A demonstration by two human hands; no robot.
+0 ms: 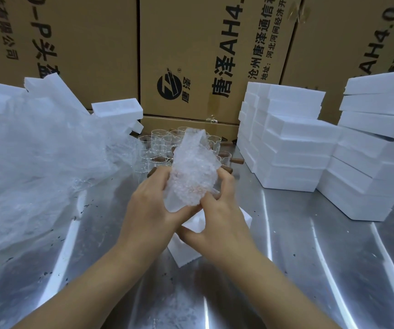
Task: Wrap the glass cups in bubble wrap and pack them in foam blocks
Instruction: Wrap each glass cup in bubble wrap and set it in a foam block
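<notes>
A bundle of bubble wrap (192, 172) stands upright between my two hands above the metal table; whatever it covers is hidden inside. My left hand (149, 205) grips its left side, fingers curled round it. My right hand (222, 210) holds the lower right side with curled fingers. Directly under my hands lies a white foam block (184, 250), partly hidden. Behind the bundle stand several clear glass cups (160, 143) with brown wooden handles.
A large heap of bubble wrap (36, 167) covers the table's left side, with foam pieces (117, 110) behind it. Stacks of white foam blocks (293, 143) fill the right. Cardboard boxes (191, 55) wall off the back. The shiny table (286, 269) reaches the near edge.
</notes>
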